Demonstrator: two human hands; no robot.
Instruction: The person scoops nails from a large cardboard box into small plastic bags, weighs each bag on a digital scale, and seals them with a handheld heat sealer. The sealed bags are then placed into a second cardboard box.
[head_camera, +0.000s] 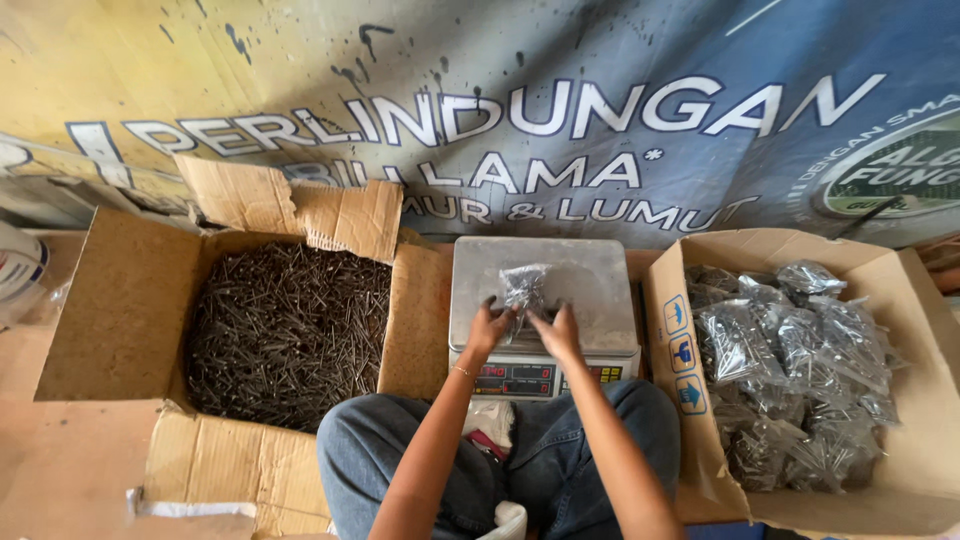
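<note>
Left hand (487, 327) and right hand (556, 330) both pinch a small clear bag of nails (522, 290), fingers closed on its lower edge. Bag rests on the steel pan of the scale (590, 285), centre. Open box of loose nails (285, 330) at 9 o'clock; box of filled bags (800, 370) at 3 o'clock.
</note>
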